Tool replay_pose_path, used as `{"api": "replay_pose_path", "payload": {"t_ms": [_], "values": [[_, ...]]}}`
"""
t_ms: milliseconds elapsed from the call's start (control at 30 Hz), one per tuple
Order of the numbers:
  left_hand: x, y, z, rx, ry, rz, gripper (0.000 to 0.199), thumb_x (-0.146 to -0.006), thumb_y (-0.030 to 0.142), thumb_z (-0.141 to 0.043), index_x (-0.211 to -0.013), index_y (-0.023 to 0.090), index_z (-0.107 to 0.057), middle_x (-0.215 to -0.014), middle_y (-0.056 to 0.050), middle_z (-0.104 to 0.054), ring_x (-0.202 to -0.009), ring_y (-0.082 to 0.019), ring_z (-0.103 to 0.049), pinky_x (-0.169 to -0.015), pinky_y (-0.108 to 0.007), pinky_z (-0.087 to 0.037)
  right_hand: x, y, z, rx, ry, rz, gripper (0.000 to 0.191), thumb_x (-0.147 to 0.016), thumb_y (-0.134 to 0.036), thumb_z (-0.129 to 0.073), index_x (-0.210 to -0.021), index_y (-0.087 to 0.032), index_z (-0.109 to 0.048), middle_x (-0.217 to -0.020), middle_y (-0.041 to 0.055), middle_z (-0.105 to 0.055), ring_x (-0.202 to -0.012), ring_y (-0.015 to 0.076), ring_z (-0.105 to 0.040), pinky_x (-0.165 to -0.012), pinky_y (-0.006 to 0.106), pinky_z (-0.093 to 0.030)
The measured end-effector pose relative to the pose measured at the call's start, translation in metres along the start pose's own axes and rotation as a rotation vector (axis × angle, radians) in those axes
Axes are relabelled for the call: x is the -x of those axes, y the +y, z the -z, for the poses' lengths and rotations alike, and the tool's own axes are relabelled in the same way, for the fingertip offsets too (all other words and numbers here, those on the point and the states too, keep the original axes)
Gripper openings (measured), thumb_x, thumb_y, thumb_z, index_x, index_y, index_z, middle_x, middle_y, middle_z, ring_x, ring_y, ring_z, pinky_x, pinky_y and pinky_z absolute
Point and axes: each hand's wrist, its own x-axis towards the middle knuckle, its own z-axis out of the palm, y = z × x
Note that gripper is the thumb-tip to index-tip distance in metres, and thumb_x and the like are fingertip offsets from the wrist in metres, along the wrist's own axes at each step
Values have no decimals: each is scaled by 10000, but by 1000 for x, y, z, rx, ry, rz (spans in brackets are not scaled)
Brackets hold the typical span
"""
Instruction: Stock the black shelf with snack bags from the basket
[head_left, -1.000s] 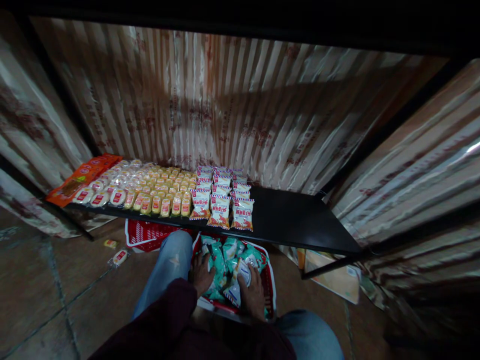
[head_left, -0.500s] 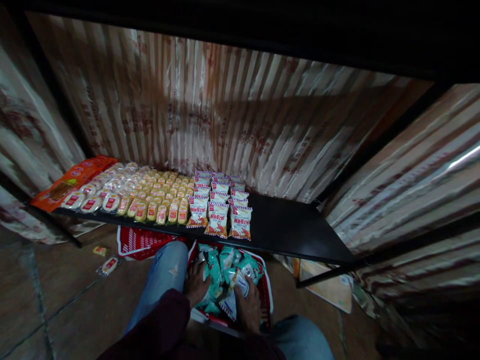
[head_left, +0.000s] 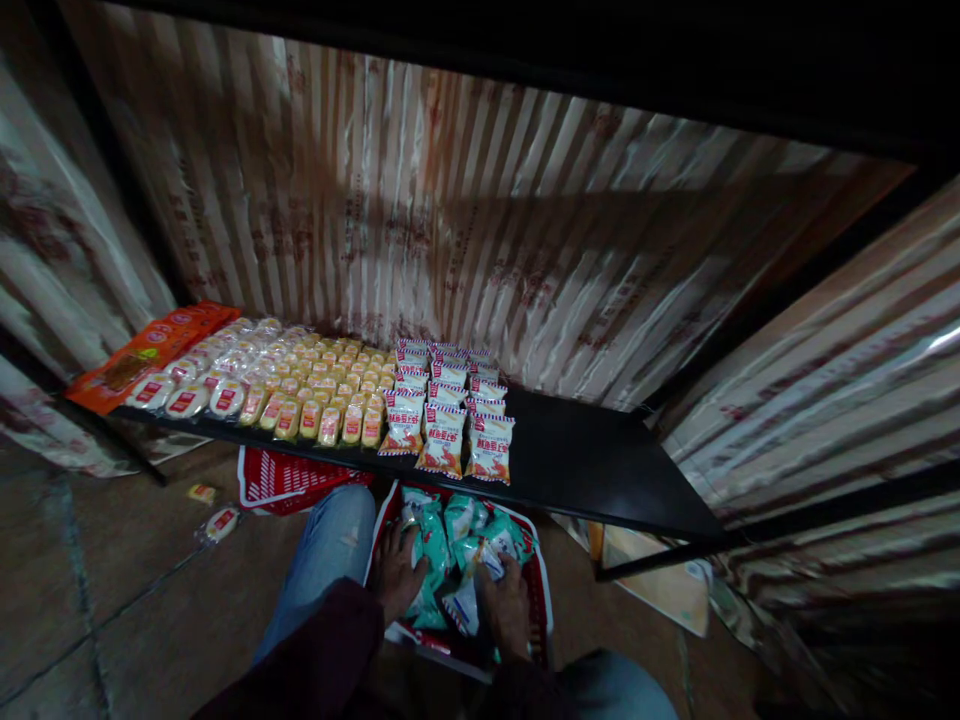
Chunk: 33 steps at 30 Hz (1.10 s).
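A red basket with a pale rim (head_left: 546, 590) stands between my knees, holding green snack packets (head_left: 433, 545) and a white-and-blue packet (head_left: 463, 603). Inside its left side, my left hand (head_left: 397, 572) rests against the green packets, fingers spread. My right hand (head_left: 504, 606) is at the right side of the pile, against the white-and-blue packet; its fingertips are partly hidden, and whether it grips anything is unclear. Above the basket, white-and-orange packets (head_left: 444, 438) stand in three rows on a black shelf (head_left: 592, 460).
Left on the shelf are small yellow cakes (head_left: 329, 425), round white cakes (head_left: 187, 401) and an orange bag (head_left: 154, 352). A second red basket (head_left: 281, 482) sits beneath. Two wrapped pieces (head_left: 220, 523) lie on the floor. Cardboard (head_left: 652, 575) leans under the shelf's right end.
The view has shifted slightly. My right hand has moved a little within the basket, and the white-and-blue packet beside it now lies differently. My left hand stays at the left side.
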Motion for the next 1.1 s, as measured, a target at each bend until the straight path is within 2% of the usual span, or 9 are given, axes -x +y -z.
{"api": "replay_pose_path", "payload": {"t_ms": [133,333,433,533,667,767,867,1000,1100], "values": [[-2,-7,-11,8,53,-27,568,-831,325,-447,-1388,212,-448,-1525,-51,-335,-1424,-235,-250,-1166,-378,-200,1,0,-7,-56,95,60,613,-797,-546,-394,-1257,-152,-489,-1283,204,-554,-1171,365,-537,-944,456,-416],[-8,-1,-22,12,103,28,541,-826,265,-450,-1363,216,-492,-1503,-38,-382,-1399,-228,-314,-1163,-379,-246,-20,22,-19,-23,76,76,671,-753,-653,-422,-1182,-155,-554,-1159,226,-630,-1012,399,-626,-809,481,-476],[-12,7,-30,6,164,85,536,-793,222,-481,-1327,230,-533,-1472,-36,-429,-1381,-226,-350,-1159,-378,-264,-31,36,-32,-44,218,151,667,-771,-687,-345,-1076,-144,-585,-1041,229,-669,-925,398,-650,-775,479,-488],[-14,14,-43,24,256,145,556,-756,178,-498,-1308,219,-549,-1443,-51,-466,-1375,-235,-361,-1158,-392,-269,-34,48,-43,-85,341,234,643,-787,-704,-339,-1037,-165,-584,-1063,215,-675,-943,374,-652,-807,462,-492],[-15,19,-56,123,359,185,543,-749,183,-495,-1288,207,-560,-1413,-62,-502,-1365,-245,-379,-1149,-408,-296,-32,54,-37,-53,329,297,673,-811,-716,-297,-1040,-156,-592,-1060,214,-677,-925,356,-663,-798,446,-503],[-14,18,-58,209,383,184,533,-751,201,-485,-1277,228,-566,-1404,-44,-516,-1348,-243,-412,-1147,-413,-310,-32,54,-29,-28,279,313,647,-809,-706,-333,-1063,-171,-595,-1052,187,-684,-918,337,-668,-788,425,-509],[-10,11,-52,205,396,137,525,-745,233,-497,-1256,313,-587,-1379,13,-542,-1327,-250,-442,-1151,-420,-315,-34,53,-28,-35,248,319,647,-812,-699,-324,-1061,-167,-596,-1046,189,-683,-933,343,-662,-799,436,-506],[-5,3,-46,80,459,97,503,-736,323,-516,-1224,398,-611,-1366,65,-545,-1339,-308,-419,-1169,-489,-273,-35,52,-37,-71,310,305,635,-806,-692,-319,-1025,-167,-600,-1016,199,-682,-923,363,-656,-802,458,-504],[-6,1,-51,105,523,58,487,-758,326,-482,-1222,388,-614,-1380,58,-531,-1347,-294,-409,-1164,-483,-279,-38,52,-42,-114,366,325,542,-796,-646,-388,-953,-179,-614,-939,195,-692,-847,350,-668,-757,442,-518]]}}
